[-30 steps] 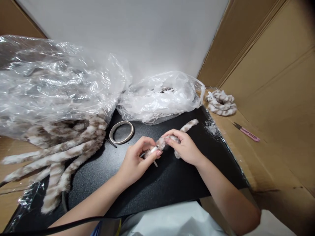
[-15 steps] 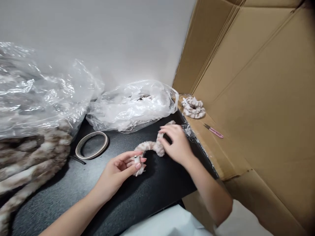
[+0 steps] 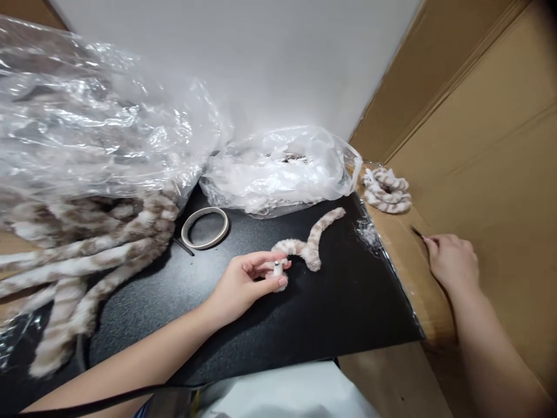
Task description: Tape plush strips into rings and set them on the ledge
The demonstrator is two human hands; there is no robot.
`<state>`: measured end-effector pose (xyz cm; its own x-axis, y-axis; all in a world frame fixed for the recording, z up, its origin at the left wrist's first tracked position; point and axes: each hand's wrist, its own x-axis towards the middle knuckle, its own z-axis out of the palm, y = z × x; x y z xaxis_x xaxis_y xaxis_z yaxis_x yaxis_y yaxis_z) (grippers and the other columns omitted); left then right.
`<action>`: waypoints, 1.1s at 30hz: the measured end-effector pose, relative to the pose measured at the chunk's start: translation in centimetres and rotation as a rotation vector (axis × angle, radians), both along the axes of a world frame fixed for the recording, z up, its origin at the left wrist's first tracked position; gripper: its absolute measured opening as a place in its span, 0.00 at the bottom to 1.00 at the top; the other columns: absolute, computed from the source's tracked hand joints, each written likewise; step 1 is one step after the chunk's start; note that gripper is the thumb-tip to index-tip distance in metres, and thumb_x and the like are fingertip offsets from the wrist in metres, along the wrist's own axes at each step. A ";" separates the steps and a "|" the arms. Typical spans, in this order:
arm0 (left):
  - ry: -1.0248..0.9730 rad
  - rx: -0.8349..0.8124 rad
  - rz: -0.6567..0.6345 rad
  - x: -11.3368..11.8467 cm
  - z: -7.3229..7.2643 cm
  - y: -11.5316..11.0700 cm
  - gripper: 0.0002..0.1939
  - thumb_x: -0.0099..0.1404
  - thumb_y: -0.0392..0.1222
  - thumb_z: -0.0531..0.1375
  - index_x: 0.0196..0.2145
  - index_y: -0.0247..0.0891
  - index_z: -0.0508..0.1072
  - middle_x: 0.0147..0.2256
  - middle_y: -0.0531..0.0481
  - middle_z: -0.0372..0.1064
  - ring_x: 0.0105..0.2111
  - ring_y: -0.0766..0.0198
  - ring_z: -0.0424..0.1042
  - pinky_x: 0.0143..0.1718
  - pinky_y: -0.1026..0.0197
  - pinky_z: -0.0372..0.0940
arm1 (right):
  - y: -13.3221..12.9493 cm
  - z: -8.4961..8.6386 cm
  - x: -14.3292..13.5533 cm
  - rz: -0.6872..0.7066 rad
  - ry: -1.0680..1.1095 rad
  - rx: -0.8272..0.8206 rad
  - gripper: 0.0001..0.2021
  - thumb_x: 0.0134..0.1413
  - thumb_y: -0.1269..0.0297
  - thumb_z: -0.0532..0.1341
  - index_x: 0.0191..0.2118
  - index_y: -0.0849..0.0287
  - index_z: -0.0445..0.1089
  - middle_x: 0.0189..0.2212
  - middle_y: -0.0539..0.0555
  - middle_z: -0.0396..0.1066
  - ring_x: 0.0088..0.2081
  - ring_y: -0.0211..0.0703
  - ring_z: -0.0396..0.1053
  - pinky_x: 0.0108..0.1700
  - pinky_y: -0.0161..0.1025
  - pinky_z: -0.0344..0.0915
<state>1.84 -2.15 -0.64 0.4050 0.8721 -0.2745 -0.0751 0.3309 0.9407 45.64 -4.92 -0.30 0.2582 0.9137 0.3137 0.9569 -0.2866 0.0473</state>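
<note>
My left hand (image 3: 250, 284) is closed on one end of a fluffy beige-and-white plush cord (image 3: 312, 254); a small white piece with a metallic tip shows between thumb and fingers. From there the cord curves away over the black tabletop, with a bend in it and its far end lying loose. On the cardboard to the right, my right hand (image 3: 455, 261) has its fingers closed round the thread snips (image 3: 416, 232). Only their dark blades stick out; the pink handle is hidden in the hand.
A roll of tape (image 3: 205, 228) lies beside a clear bag (image 3: 282, 174) with white contents. At left, a large plastic bag (image 3: 108, 122) covers many plush cords (image 3: 108, 255). A coiled plush bundle (image 3: 386, 190) sits on the cardboard (image 3: 418, 278); fluff (image 3: 369, 233) clings near the table edge.
My right hand has left the plush cord, moved right to the cardboard and taken hold of the snips. My left hand keeps its end of the cord. The view has shifted.
</note>
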 end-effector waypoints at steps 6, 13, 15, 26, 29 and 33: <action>0.087 0.120 0.031 -0.2 -0.2 0.0 0.21 0.53 0.41 0.69 0.45 0.35 0.78 0.41 0.44 0.79 0.30 0.65 0.75 0.36 0.62 0.72 | 1.6 1.8 -2.5 -0.012 0.268 0.136 0.10 0.61 0.63 0.51 0.29 0.51 0.63 0.25 0.62 0.68 0.28 0.57 0.68 0.31 0.49 0.56; 0.327 0.317 0.159 -0.5 -0.4 0.0 0.19 0.57 0.44 0.67 0.46 0.36 0.78 0.40 0.45 0.79 0.34 0.60 0.76 0.39 0.58 0.71 | 1.8 4.0 -17.2 0.398 0.858 0.047 0.13 0.62 0.49 0.54 0.40 0.54 0.64 0.26 0.52 0.71 0.25 0.43 0.70 0.27 0.38 0.64; 0.324 0.298 0.152 -0.5 -0.3 0.0 0.19 0.57 0.44 0.67 0.46 0.36 0.78 0.41 0.45 0.79 0.36 0.59 0.76 0.40 0.57 0.72 | 2.0 4.2 -21.2 0.622 0.846 -0.193 0.13 0.59 0.52 0.59 0.42 0.54 0.64 0.30 0.53 0.73 0.28 0.44 0.73 0.30 0.37 0.65; 0.347 0.318 0.145 -0.9 -0.3 0.1 0.19 0.57 0.43 0.67 0.47 0.38 0.78 0.41 0.45 0.79 0.37 0.58 0.77 0.42 0.58 0.71 | 4.0 3.0 -24.0 0.876 0.457 -0.496 0.12 0.65 0.58 0.50 0.35 0.57 0.65 0.27 0.53 0.73 0.28 0.43 0.69 0.30 0.36 0.53; 0.360 0.332 0.131 -0.9 -0.4 0.1 0.18 0.57 0.42 0.67 0.46 0.38 0.79 0.41 0.46 0.80 0.36 0.58 0.77 0.40 0.59 0.71 | 3.9 3.0 -24.0 0.897 0.446 -0.478 0.12 0.65 0.58 0.50 0.34 0.57 0.64 0.26 0.52 0.72 0.27 0.42 0.68 0.29 0.36 0.51; 0.376 0.347 0.109 -0.8 -0.5 0.0 0.18 0.57 0.41 0.66 0.46 0.38 0.79 0.39 0.47 0.80 0.34 0.59 0.77 0.38 0.60 0.70 | 3.8 3.2 -24.2 0.898 0.425 -0.474 0.13 0.65 0.57 0.51 0.33 0.57 0.64 0.26 0.52 0.71 0.27 0.42 0.67 0.29 0.37 0.49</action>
<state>1.07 -2.17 -1.12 0.2357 0.9692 -0.0712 0.2728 0.0044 0.9621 21.44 -1.08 2.88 -0.5565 0.8274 -0.0756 0.7723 0.4816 -0.4143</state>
